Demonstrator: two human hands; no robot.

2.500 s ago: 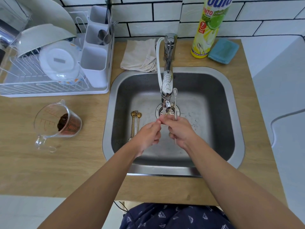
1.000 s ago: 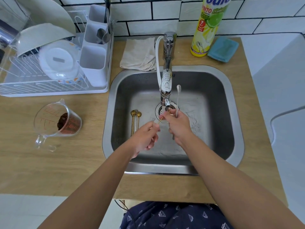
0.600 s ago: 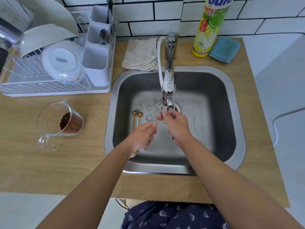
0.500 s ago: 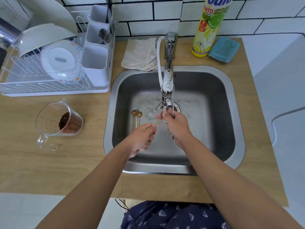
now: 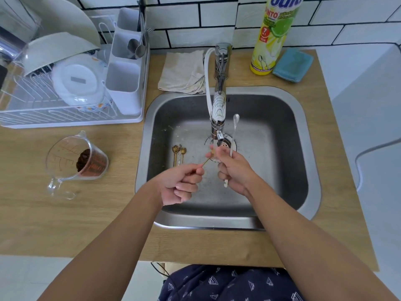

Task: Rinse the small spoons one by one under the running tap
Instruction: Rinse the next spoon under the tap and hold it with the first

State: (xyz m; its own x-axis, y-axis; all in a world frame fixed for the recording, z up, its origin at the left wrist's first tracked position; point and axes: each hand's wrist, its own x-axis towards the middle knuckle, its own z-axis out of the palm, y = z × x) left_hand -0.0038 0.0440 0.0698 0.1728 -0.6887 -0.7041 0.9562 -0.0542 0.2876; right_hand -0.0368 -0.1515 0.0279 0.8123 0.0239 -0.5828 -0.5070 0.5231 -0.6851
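Mid-frame over the sink (image 5: 282, 101), left hand (image 5: 181, 183) pinches a gold spoon (image 5: 207, 160) under the tap (image 5: 218, 109). Right hand (image 5: 235, 168) holds a white spoon (image 5: 234, 133) upright while rubbing the gold one. More gold spoons (image 5: 179, 155) lie just left.

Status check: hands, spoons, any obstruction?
Left hand pinches thin gold spoon under chrome tap. Right hand grips white spoon. More gold spoons waiting. No obstruction.

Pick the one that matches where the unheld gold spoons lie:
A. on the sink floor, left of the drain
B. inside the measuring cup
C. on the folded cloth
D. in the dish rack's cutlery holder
A: the gold spoons lie side by side on the sink floor, left of the drain.
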